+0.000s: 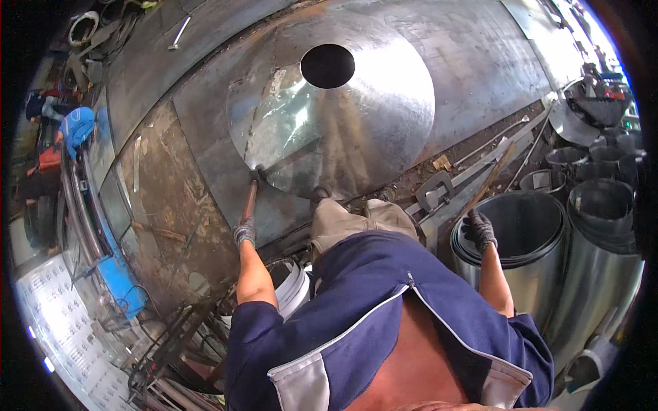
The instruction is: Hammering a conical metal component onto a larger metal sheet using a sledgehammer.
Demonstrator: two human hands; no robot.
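My left hand [244,233], in a grey knitted glove, is closed round the wooden handle of a hammer [251,198]. The hammer's dark head rests by the near left edge of a big round sheet-metal cone [384,130]. This shiny cone has a round dark hole [328,66] in its upper part. A seam runs down its left side. My right hand [481,230], gloved too, is over the rim of a rolled metal sheet [528,264]. Its fingers look bent, but whether they grip anything is unclear. A wooden stick [490,179] passes just beyond it.
Flat steel sheets [473,61] cover the floor. A C-shaped clamp [434,192] and metal bars lie between the cone and the rolls. More rolled sheets [602,205] stand at right. Another hammer [179,33] lies far left. A person in blue [77,127] bends at the left.
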